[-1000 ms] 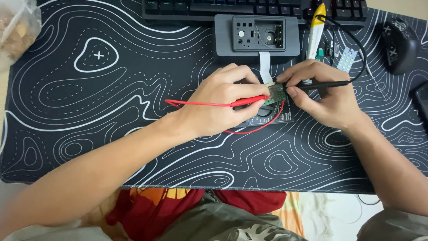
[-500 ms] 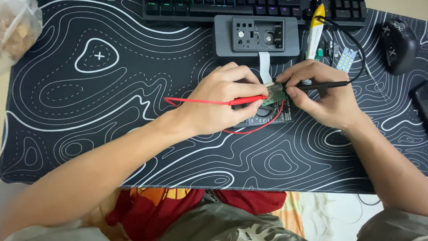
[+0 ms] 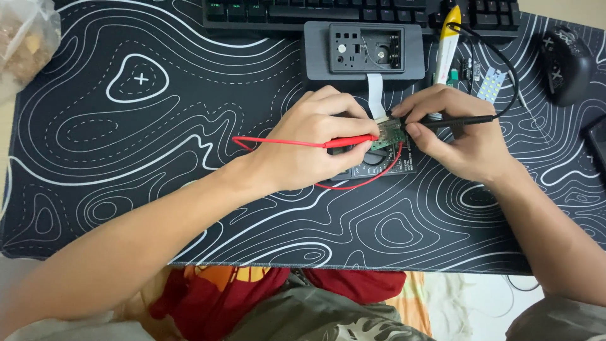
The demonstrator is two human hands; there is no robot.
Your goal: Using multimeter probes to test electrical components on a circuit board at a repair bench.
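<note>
While both hands' fingers pinch probes, red left (image 3: 350, 141), black right (image 3: 454, 121), a contour-patterned mat (image 3: 158, 126) seemingly covers the desk.

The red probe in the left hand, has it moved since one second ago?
No. The red probe keeps its place below the grey box, its tip on the small green board.

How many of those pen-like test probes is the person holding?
2. The red probe is in the left hand, the black probe in the right hand; both tips meet at the small green circuit board.
</note>
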